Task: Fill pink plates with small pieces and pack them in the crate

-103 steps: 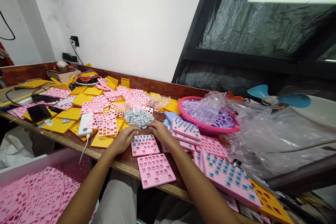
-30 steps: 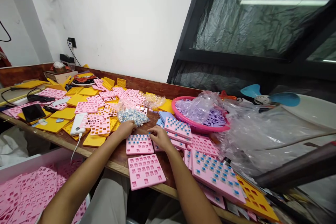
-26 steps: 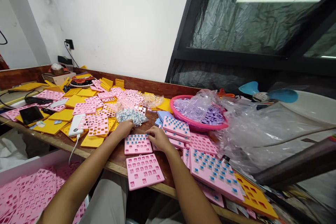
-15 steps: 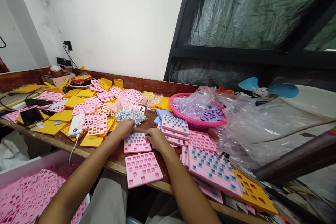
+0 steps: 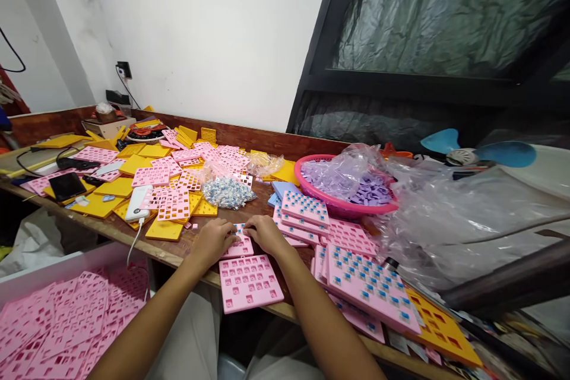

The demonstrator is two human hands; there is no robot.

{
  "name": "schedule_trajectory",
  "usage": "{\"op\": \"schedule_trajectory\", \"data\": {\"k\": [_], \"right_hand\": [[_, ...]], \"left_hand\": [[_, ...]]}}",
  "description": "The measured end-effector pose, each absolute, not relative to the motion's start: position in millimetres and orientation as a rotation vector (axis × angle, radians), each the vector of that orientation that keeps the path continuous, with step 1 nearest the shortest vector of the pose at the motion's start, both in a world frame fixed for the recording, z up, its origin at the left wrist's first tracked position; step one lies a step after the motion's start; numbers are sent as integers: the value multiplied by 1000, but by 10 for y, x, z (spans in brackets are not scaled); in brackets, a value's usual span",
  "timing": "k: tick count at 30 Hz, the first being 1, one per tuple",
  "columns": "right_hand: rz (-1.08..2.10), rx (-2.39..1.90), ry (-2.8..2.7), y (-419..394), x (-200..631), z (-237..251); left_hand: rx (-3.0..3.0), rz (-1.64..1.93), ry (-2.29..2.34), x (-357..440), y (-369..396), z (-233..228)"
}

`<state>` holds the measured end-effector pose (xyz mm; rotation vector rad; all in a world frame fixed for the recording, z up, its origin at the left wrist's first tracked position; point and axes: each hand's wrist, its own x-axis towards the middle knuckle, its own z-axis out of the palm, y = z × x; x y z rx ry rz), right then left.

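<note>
My left hand (image 5: pixel 214 240) and my right hand (image 5: pixel 266 233) both rest on a small pink grid tray (image 5: pixel 241 246) that holds blue-topped pieces near the table's front edge. The hands cover most of that tray. Whether a finger pinches a piece is hidden. Just in front of it lies another pink grid tray (image 5: pixel 249 283) with open cells. A clear bag of blue and white small pieces (image 5: pixel 227 191) sits behind my hands.
Pink and yellow grid trays (image 5: pixel 171 205) litter the wooden table (image 5: pixel 120 230), with a phone (image 5: pixel 66 186) and a white power bank (image 5: pixel 138 203) at left. A pink basket (image 5: pixel 345 208) of purple parts and crumpled plastic stand at right. A bin of pink trays (image 5: pixel 57 323) sits below left.
My left hand has moved from the bag of pieces back onto the small pink tray. My right hand stays on the tray's far edge. The view shifted slightly.
</note>
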<state>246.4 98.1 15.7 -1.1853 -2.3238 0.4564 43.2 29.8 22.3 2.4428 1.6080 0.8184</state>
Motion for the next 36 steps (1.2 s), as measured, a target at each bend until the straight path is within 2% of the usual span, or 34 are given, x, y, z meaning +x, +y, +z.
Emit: {"op": "schedule_trajectory", "data": {"k": [7, 12, 16, 22, 26, 30, 36], "right_hand": [[575, -1105, -2212, 990, 2430, 108], [542, -1123, -2214, 1004, 2395, 41], [500, -1160, -2252, 1002, 2382, 35], [621, -1122, -2224, 981, 2428, 102], [429, -1275, -2053, 1126, 2339, 152], [220, -1620, -2145, 1476, 2116, 220], [177, -1755, -2122, 1800, 1905, 270]], "left_hand": [[2366, 904, 1780, 418, 261, 60], [2287, 865, 1829, 401, 280, 69], [2317, 817, 1779, 351, 290, 91], [2318, 890, 1671, 306, 261, 70], [2335, 913, 1692, 331, 253, 45], [2403, 868, 1685, 330, 248, 47], [2554, 711, 1730, 402, 203, 82]]}}
